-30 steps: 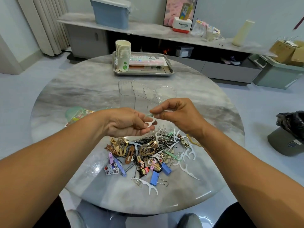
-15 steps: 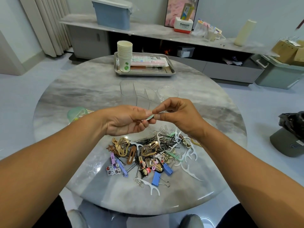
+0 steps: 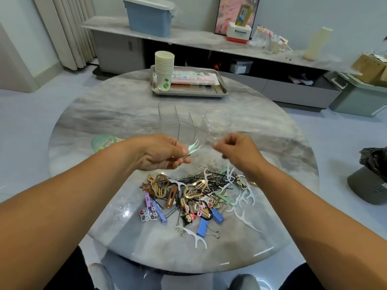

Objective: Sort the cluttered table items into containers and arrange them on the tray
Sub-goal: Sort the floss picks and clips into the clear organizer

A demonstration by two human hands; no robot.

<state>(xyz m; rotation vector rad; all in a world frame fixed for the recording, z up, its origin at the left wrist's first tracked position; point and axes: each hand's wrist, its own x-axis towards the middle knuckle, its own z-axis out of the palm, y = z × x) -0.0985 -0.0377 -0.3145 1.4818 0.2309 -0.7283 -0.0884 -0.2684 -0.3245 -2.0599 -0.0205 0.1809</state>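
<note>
While pinching a small bundle of floss picks point(image 3: 193, 149) between thumb and fingers, left hand point(image 3: 162, 152) held above the table point(image 3: 104, 114), just in front of the clear divided organizer point(image 3: 180, 120). Right hand point(image 3: 236, 150) near it, blurred, fingers loosely curled; impossible to tell whether anything is held there. Beside the organizer, touching or almost touching, a clear round jar point(image 3: 217, 122), and both containers seemingly without contents. Below the hands, a mixed pile point(image 3: 194, 193) on the marble: hair clips, bobby pins, paper clips, blue binder clips, more white and green floss picks. Further back, the metal tray point(image 3: 222, 88) with a stack of paper cups point(image 3: 164, 69) and some flat pink packets. At the left, partly hidden by the forearm, a green container point(image 3: 102, 141). Judging from this, only at the beginning: picks being gathered, almost everything still to sort, containers not yet on the tray.
</note>
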